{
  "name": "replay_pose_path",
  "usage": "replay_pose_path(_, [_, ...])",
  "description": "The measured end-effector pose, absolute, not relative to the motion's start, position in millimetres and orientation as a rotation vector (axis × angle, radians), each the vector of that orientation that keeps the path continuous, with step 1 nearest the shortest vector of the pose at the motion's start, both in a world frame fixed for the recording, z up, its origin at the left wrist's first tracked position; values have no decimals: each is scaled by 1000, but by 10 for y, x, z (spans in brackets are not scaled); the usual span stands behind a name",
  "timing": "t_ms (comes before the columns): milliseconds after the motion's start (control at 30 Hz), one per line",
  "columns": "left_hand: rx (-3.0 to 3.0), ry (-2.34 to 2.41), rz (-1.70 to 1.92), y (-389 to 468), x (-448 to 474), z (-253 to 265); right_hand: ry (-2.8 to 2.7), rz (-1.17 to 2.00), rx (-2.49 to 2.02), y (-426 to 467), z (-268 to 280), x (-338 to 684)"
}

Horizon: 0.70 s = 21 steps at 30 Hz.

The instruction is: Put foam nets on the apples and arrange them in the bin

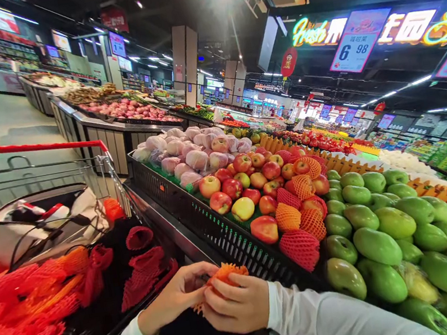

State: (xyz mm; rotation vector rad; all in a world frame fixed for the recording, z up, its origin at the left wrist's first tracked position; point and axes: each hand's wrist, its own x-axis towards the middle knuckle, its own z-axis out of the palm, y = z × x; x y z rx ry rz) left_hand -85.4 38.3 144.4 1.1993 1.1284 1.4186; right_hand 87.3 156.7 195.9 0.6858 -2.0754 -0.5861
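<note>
Low in the middle of the head view, both hands hold an orange foam fruit net (pixel 227 272). My left hand (pixel 179 294) pinches its left side with thumb and fingers. My right hand (pixel 238 302) wraps round it from the right, so whatever is inside the net is mostly hidden. Just beyond the hands lie red and yellow apples (pixel 232 188) in a black crate (pixel 216 230). Some apples there wear foam nets, such as a red one (pixel 300 248) and an orange one (pixel 288 216).
Left of me, loose red and orange foam nets (pixel 26 309) lie beside a shopping cart (pixel 110 167) with a white bag (pixel 47 222). Green mangoes (pixel 376 245) are heaped at right. Bagged fruit (pixel 195 144) sits behind the apples. A price sign (pixel 360 41) hangs overhead.
</note>
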Motion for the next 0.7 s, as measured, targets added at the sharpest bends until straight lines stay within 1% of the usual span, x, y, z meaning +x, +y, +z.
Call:
replay_pose_path(133, [1058, 1183, 1394, 427, -807, 1412, -2135, -447, 569, 1530, 1893, 837])
replay_pose_path(300, [1007, 1262, 1434, 450, -842, 1334, -2265, -450, 458, 1512, 1826, 846])
replay_pose_path(367, [1031, 1317, 1476, 494, -835, 1316, -2272, -460, 500, 1545, 1818, 847])
replay_pose_path(500, [1084, 1387, 1573, 620, -785, 1332, -2227, -498, 744, 1638, 1862, 849])
replay_pose_path(567, [1080, 1454, 1640, 678, -774, 1369, -2187, -497, 772, 1674, 1893, 853])
replay_pose_path(633, [1058, 1540, 1738, 722, -784, 1421, -2154, -440, 666, 1696, 1927, 854])
replay_pose_path(700, [1029, 1603, 1853, 750, -810, 1475, -2151, -292, 412, 1710, 1972, 851])
